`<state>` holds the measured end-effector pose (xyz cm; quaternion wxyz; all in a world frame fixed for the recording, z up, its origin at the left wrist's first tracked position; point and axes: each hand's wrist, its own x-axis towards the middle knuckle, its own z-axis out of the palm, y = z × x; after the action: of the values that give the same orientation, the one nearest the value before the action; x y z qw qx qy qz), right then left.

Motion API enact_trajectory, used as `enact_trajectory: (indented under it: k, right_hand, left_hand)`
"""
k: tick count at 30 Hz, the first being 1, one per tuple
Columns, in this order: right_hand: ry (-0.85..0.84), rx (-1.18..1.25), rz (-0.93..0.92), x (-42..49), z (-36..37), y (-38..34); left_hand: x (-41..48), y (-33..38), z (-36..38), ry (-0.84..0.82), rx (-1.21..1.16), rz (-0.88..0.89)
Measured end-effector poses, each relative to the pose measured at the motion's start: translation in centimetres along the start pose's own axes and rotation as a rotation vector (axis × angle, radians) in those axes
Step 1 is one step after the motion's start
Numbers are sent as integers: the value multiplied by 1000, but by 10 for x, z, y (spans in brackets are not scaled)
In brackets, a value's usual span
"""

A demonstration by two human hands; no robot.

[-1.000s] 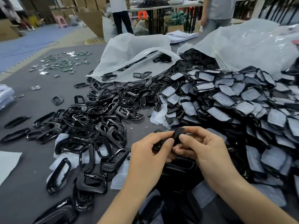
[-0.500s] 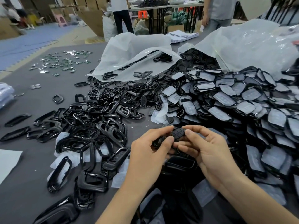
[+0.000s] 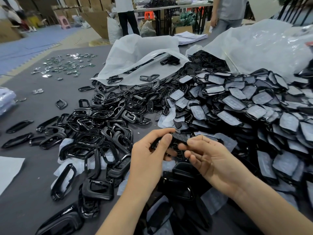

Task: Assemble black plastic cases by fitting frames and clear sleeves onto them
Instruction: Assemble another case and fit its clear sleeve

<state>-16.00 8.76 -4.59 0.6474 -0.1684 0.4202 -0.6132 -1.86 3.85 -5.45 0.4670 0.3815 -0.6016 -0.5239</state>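
A small black plastic case (image 3: 178, 140) is held just above the table, gripped from both ends. My left hand (image 3: 149, 155) pinches its left end with thumb and forefinger. My right hand (image 3: 210, 156) holds its right end, fingers curled under it. A heap of glossy black frames (image 3: 94, 131) spreads to the left of my hands. To the right rises a large pile of black cases wrapped in clear sleeves (image 3: 245, 112). More black parts (image 3: 179, 189) lie right below my hands, partly hidden by my forearms.
The grey table (image 3: 33, 167) carries two open white plastic bags, one at the back centre (image 3: 135, 53) and one at the back right (image 3: 262, 46). Small shiny metal pieces (image 3: 62, 67) are scattered far left. Two people stand behind the table, one left (image 3: 127, 12), one right (image 3: 228, 12).
The case has turned flatter between my fingers, its ribbed face now more upward. My right fingers have shifted along its right end. Both hands stay in about the same place.
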Motion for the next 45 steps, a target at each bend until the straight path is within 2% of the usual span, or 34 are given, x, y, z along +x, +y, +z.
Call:
enact_trajectory:
  k: [14, 21, 27, 45]
  right_hand:
    - [-157, -267, -77, -6, 7, 3]
    - [-12, -237, -130, -3, 1, 0]
    - [73, -211, -123, 0, -1, 1]
    - [15, -194, -186, 4, -6, 1]
  left_hand:
    - [-2, 2, 4, -52, -1, 12]
    - [-2, 3, 2, -90, -70, 46]
    - [-3, 1, 6, -111, -233, -51]
    - [-1, 0, 2, -137, -192, -57]
